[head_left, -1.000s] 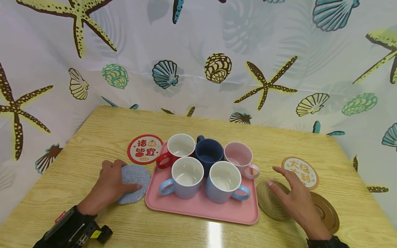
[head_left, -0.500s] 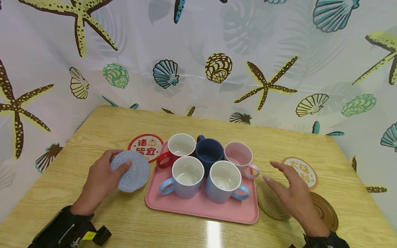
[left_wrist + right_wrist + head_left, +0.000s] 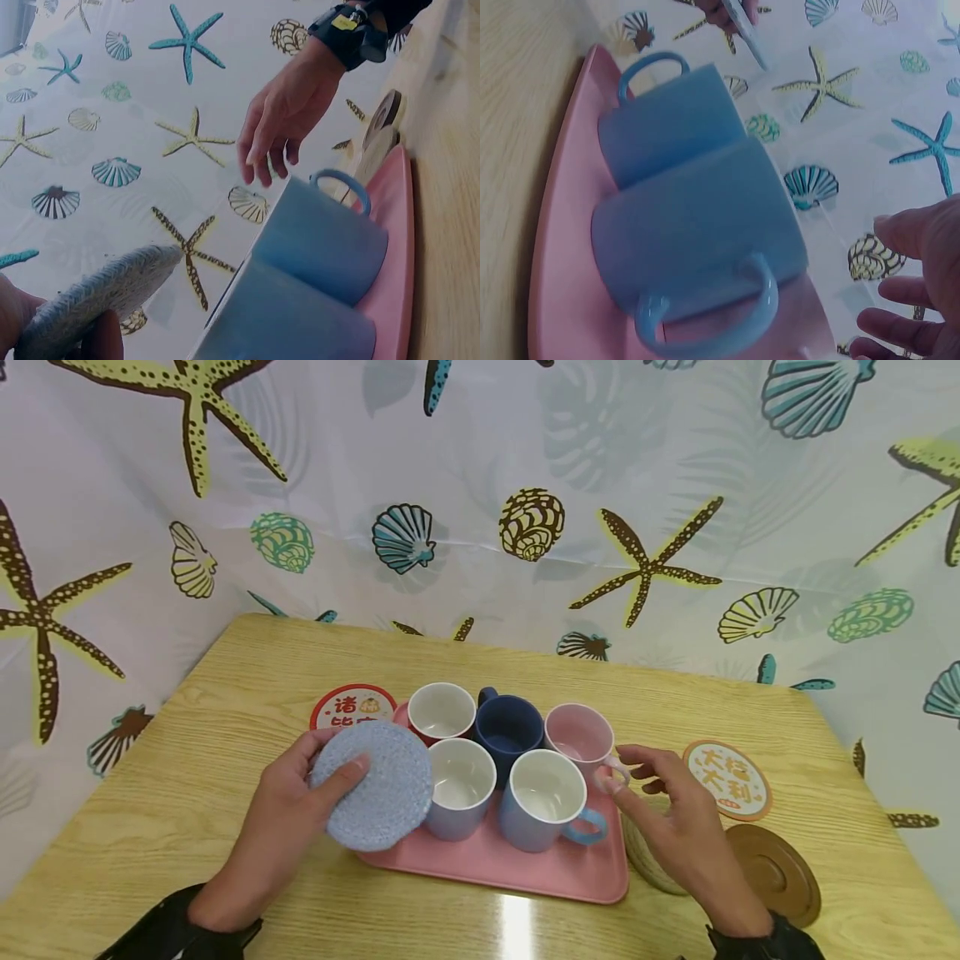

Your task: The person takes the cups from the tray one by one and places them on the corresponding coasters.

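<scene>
My left hand [image 3: 300, 793] pinches a round grey-blue woven coaster [image 3: 390, 797], thumb on top, fingers underneath. The coaster is raised and overlaps the front left light-blue mug [image 3: 461, 806] and the tray's left side in the head view. On the pink tray [image 3: 487, 872] also stand a second light-blue mug [image 3: 534, 822], a white-lined mug [image 3: 442, 710] at the back left, a navy mug [image 3: 508, 727] and a pink mug [image 3: 570, 731]. Around the pink mug's handle in the head view hovers my right hand [image 3: 675, 818], its fingers loosely bent and holding nothing.
A red-rimmed coaster [image 3: 341, 706] with printed characters lies behind the left hand. Right of the tray lie a woven tan coaster [image 3: 648, 860], partly under the right hand, a white orange-printed coaster [image 3: 727, 777] and a brown round coaster [image 3: 780, 872]. A shell-patterned cloth [image 3: 480, 460] hangs behind the table.
The left hand has lifted the grey-blue coaster off the table and carried it right, to the tray. The right hand has moved left and inward, toward the pink mug.
</scene>
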Tool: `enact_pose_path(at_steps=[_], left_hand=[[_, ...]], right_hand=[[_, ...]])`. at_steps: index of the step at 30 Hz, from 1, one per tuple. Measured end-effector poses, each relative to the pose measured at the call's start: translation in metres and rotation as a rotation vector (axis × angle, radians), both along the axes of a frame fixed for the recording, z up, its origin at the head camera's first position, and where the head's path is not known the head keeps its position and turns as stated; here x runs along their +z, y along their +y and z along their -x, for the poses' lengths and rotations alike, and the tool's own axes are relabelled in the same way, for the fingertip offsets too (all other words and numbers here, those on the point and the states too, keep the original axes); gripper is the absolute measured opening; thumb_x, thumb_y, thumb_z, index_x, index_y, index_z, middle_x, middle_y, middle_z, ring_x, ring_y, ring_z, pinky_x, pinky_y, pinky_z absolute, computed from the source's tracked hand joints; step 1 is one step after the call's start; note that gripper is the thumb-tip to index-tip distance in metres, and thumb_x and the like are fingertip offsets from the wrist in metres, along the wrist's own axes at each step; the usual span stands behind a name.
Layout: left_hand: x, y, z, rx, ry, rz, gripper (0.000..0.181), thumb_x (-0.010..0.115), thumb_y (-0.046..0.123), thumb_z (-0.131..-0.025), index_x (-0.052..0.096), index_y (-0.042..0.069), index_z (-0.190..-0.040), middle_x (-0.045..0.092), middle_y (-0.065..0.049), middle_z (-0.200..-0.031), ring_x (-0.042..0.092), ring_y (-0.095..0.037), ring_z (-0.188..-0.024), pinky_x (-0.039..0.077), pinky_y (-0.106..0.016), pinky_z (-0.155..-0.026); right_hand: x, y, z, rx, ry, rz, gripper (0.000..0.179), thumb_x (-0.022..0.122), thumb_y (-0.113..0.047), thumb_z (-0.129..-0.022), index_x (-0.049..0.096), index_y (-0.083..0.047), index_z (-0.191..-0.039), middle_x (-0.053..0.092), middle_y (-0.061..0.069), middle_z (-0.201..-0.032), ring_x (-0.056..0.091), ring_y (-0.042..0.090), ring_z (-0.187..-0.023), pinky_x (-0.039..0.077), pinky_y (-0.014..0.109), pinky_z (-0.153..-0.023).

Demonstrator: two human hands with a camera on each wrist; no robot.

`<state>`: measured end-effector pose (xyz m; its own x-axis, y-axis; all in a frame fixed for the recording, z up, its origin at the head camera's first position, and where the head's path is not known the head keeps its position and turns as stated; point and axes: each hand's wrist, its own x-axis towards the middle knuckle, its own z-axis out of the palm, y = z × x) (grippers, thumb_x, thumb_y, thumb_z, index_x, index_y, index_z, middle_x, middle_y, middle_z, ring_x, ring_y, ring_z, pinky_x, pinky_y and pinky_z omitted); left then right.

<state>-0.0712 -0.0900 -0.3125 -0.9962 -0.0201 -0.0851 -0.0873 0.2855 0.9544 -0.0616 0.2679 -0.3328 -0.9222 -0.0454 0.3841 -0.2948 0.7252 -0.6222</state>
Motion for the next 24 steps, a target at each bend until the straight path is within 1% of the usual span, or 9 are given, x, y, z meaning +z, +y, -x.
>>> enact_pose_path(at_steps=[2, 4, 6, 8, 12, 14, 18, 24], left_hand=[[0.003, 0.009, -0.004, -0.037, 0.011, -0.042, 0.052, 0.063, 0.038, -0.087, 0.047, 0.008, -0.126, 0.058, -0.013, -0.119, 0.057, -0.013, -0.094, 0.049, -0.02, -0.076], [0.005, 0.018, -0.007, -0.07, 0.01, -0.083, 0.051, 0.063, 0.035, -0.087, 0.045, 0.008, -0.125, 0.059, -0.013, -0.119, 0.058, -0.015, -0.094, 0.05, -0.022, -0.076], [0.006, 0.027, -0.008, -0.09, 0.01, -0.117, 0.048, 0.064, 0.032, -0.087, 0.045, 0.008, -0.123, 0.059, -0.013, -0.118, 0.059, -0.017, -0.094, 0.051, -0.023, -0.077], [0.006, 0.035, -0.009, -0.105, 0.024, -0.143, 0.045, 0.064, 0.028, -0.087, 0.045, 0.007, -0.122, 0.06, -0.013, -0.118, 0.059, -0.018, -0.094, 0.051, -0.024, -0.077], [0.003, 0.048, -0.008, -0.123, 0.068, -0.196, 0.04, 0.065, 0.02, -0.086, 0.046, 0.006, -0.119, 0.061, -0.015, -0.114, 0.059, -0.02, -0.095, 0.051, -0.026, -0.079], [0.001, 0.054, -0.008, -0.133, 0.083, -0.22, 0.04, 0.065, 0.019, -0.086, 0.046, 0.005, -0.119, 0.061, -0.017, -0.114, 0.059, -0.021, -0.094, 0.051, -0.028, -0.079], [-0.002, 0.063, -0.009, -0.136, 0.087, -0.244, 0.041, 0.065, 0.018, -0.086, 0.046, 0.004, -0.119, 0.061, -0.017, -0.112, 0.059, -0.022, -0.094, 0.051, -0.03, -0.08], [-0.006, 0.074, -0.01, -0.135, 0.12, -0.262, 0.039, 0.066, 0.015, -0.085, 0.046, 0.003, -0.116, 0.062, -0.017, -0.111, 0.059, -0.021, -0.094, 0.051, -0.031, -0.084]], right_hand=[[0.003, -0.007, -0.001, 0.028, 0.041, 0.027, 0.031, 0.067, -0.013, -0.084, 0.06, -0.011, -0.115, 0.064, 0.005, -0.106, 0.054, 0.012, -0.091, 0.045, 0.023, -0.075], [0.005, -0.012, -0.002, 0.056, 0.07, 0.042, 0.029, 0.066, -0.009, -0.083, 0.061, -0.01, -0.112, 0.065, 0.005, -0.103, 0.054, 0.01, -0.087, 0.046, 0.02, -0.071], [0.006, -0.018, -0.002, 0.069, 0.077, 0.051, 0.027, 0.066, -0.01, -0.084, 0.062, -0.011, -0.111, 0.065, 0.004, -0.1, 0.054, 0.009, -0.085, 0.047, 0.018, -0.07], [0.007, -0.022, -0.002, 0.086, 0.064, 0.057, 0.026, 0.066, -0.012, -0.085, 0.061, -0.012, -0.111, 0.065, 0.004, -0.1, 0.055, 0.009, -0.084, 0.047, 0.019, -0.069], [0.008, -0.029, -0.003, 0.116, 0.046, 0.06, 0.025, 0.066, -0.016, -0.085, 0.06, -0.012, -0.109, 0.065, 0.005, -0.101, 0.056, 0.008, -0.084, 0.048, 0.019, -0.069], [0.008, -0.032, -0.003, 0.127, 0.054, 0.064, 0.025, 0.066, -0.014, -0.085, 0.061, -0.011, -0.109, 0.065, 0.006, -0.1, 0.056, 0.008, -0.084, 0.048, 0.02, -0.068], [0.009, -0.039, -0.004, 0.151, 0.074, 0.088, 0.024, 0.066, -0.011, -0.084, 0.062, -0.008, -0.108, 0.065, 0.007, -0.098, 0.056, 0.009, -0.081, 0.047, 0.02, -0.067], [0.011, -0.051, -0.006, 0.189, 0.076, 0.124, 0.022, 0.064, -0.01, -0.086, 0.062, -0.008, -0.108, 0.063, 0.001, -0.09, 0.055, 0.011, -0.076, 0.046, 0.023, -0.064]])
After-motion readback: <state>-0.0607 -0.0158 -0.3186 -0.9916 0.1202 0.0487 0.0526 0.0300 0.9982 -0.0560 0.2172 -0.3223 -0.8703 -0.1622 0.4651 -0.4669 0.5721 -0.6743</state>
